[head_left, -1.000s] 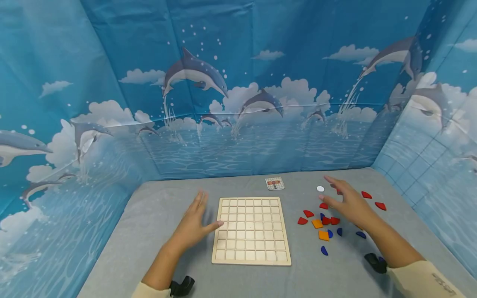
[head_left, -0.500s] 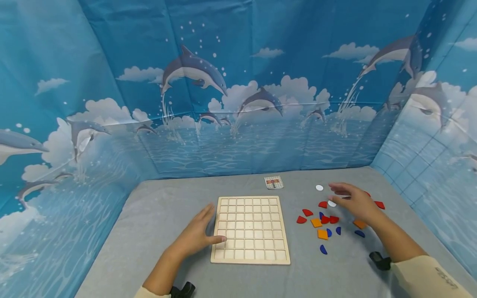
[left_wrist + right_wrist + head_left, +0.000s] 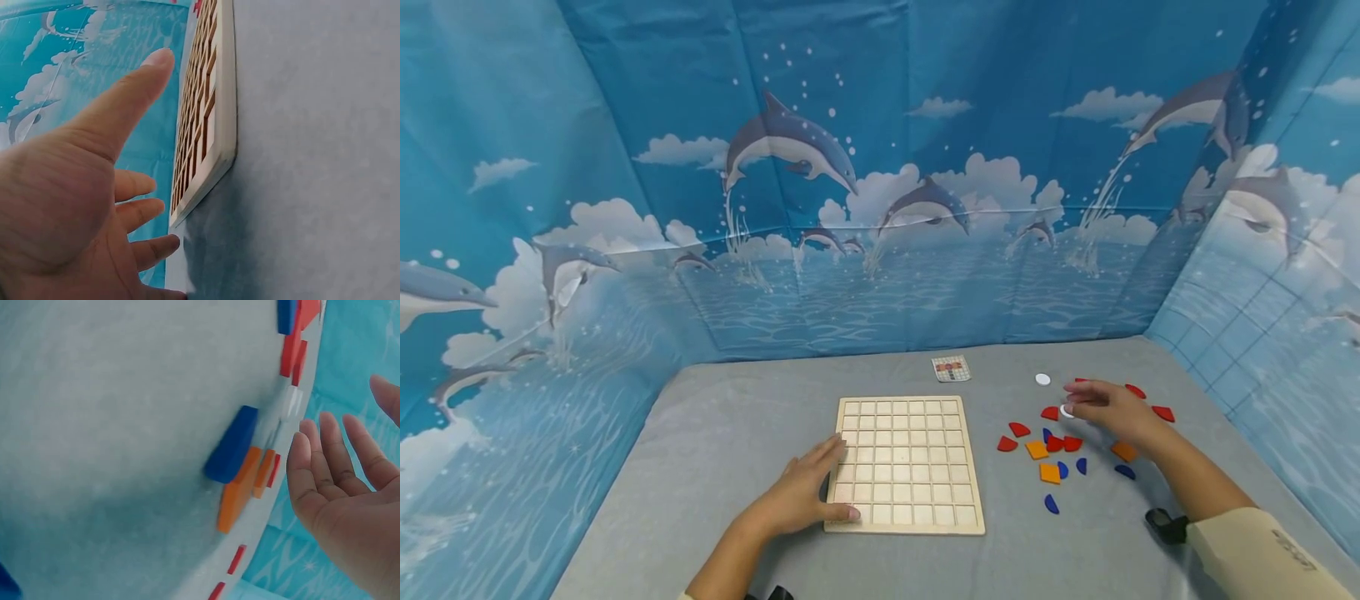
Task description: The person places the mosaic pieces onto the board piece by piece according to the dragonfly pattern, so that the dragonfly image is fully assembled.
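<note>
A square wooden grid board (image 3: 901, 464) lies in the middle of the table. My left hand (image 3: 799, 493) is spread at its left side, thumb over the front left corner. In the left wrist view the thumb (image 3: 125, 100) stands apart from the fingers, near the board's edge (image 3: 226, 106). My right hand (image 3: 1118, 413) hovers over the scattered pieces, fingertips right above a white disc (image 3: 1065, 412). Seen from the right wrist, its fingers (image 3: 334, 450) are loosely extended and hold nothing. Red quarter-round pieces (image 3: 1050, 412), blue half-rounds (image 3: 1051, 503) and orange squares (image 3: 1049, 473) lie around it.
Behind the board lies a small printed card (image 3: 951, 368). Another white disc (image 3: 1042, 379) lies farther back on the right. The grey-covered table (image 3: 730, 417) is bordered by a blue dolphin-printed curtain (image 3: 880, 275) at the back and sides.
My left hand has come down and toward me along the board's left edge. The right hand has drawn back and right, then lowered over the nearer white disc.
</note>
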The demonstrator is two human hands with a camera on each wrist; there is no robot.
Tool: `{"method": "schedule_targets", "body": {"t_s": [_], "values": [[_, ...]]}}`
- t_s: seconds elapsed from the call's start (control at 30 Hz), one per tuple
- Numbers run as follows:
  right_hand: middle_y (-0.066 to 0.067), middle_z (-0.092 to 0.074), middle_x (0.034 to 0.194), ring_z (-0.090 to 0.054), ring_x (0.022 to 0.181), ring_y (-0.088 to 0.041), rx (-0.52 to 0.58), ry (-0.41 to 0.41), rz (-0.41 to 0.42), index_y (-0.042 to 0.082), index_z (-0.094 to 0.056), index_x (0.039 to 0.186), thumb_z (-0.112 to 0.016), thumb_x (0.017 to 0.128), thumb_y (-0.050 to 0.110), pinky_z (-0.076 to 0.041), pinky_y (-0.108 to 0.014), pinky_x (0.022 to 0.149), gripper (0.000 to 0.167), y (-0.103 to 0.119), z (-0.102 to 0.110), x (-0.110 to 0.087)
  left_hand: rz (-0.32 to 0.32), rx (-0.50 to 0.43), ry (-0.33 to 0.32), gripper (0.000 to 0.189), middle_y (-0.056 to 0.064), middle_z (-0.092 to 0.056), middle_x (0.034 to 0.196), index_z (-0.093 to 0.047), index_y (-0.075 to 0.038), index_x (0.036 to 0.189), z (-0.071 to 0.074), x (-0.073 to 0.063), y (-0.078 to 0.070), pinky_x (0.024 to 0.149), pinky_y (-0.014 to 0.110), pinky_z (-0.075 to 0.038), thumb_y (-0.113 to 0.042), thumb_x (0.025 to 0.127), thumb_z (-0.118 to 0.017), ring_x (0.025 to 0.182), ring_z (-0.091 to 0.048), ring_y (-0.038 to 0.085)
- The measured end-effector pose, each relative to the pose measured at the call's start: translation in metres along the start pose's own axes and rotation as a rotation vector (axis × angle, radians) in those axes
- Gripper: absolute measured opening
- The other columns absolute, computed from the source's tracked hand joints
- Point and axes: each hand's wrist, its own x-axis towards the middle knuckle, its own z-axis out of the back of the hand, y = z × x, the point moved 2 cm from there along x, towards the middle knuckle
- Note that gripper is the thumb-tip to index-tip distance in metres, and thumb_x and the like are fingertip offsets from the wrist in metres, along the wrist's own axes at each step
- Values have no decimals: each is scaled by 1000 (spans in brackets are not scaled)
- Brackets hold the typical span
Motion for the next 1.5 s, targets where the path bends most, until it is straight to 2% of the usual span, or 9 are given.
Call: {"method": "schedule_targets", "body": {"t_s": [0.3, 0.5, 0.8, 1.1, 1.5], "values": [[-24, -59, 138, -53, 125, -42, -2, 15, -12, 8, -47, 150, -66, 95, 51, -52, -55, 98, 72, -8, -4, 4, 18, 54, 23, 116, 10, -18, 170, -25, -8, 161, -7, -5, 5, 118, 74, -7, -64, 75, -79, 157, -18, 38], [-24, -60, 137, -53, 125, -43, 1, 12, -13, 6, -49, 148, -67, 95, 47, -51, -57, 99, 70, -9, -3, 5, 2, 67, 3, 116, 9, -17, 171, -25, -8, 161, -7, -6, 6, 118, 73, -8, -63, 76, -80, 157, -17, 38], [-26, -59, 135, -55, 121, -42, -23, 18, -24, 3, -52, 145, -70, 96, 32, -54, -52, 95, 60, -14, -4, 8, 6, 80, 3, 118, 8, -15, 171, -23, -7, 162, -8, -7, 8, 120, 71, -6, -64, 75, -80, 158, -16, 36], [-28, -59, 132, -56, 113, -39, -63, 12, -56, 1, -54, 142, -71, 95, 28, -55, -48, 92, 57, -16, -6, 13, 12, 53, 9, 119, 7, -14, 172, -21, -7, 162, -11, -7, 9, 120, 71, -4, -64, 75, -80, 158, -15, 35], [-21, -60, 120, -54, 105, -33, -45, -6, -78, 1, -58, 136, -73, 93, 25, -53, -34, 84, 52, -25, -9, 20, 18, 30, 15, 119, 7, -13, 172, -21, -7, 162, -14, -6, 8, 120, 70, -2, -61, 75, -82, 158, -14, 35]]}}
